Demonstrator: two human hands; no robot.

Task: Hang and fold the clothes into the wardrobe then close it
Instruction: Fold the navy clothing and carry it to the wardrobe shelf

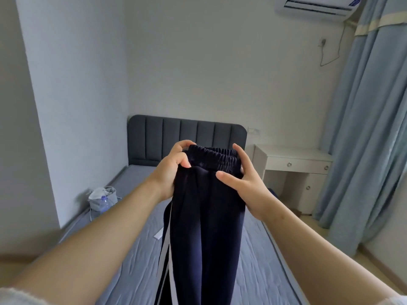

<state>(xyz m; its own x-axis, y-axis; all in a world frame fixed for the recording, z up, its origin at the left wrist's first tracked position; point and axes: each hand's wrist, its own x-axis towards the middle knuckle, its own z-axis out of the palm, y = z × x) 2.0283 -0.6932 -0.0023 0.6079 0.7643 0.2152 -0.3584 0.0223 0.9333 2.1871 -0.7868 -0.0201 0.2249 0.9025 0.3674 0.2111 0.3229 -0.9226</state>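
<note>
Both forearms reach forward over the bed (259, 271), and a pair of dark navy trousers (207, 227) is held up in the air above its middle. The legs hang straight down and run out of the lower edge of view. A white stripe (164, 249) runs down the trousers' left seam. The left hand (170, 170) grips the left end of the elastic waistband (214, 158), its fingers (185, 146) curled over the gathered cloth. The right hand (244, 183) grasps the right end, thumb pressed on the front and the other fingers behind the band. A small white label (159, 235) lies on the mattress just left of the trousers. At the bed's left edge, near the wall, sits a pale bag (103, 192) with a plastic bottle (104, 204) in it. A grey padded headboard (154, 137) closes the far end of the bed. To the right of it stands a white desk (293, 158) with drawers, then a blue curtain (363, 128). An air conditioner (315, 5) is mounted high on the far wall.
</note>
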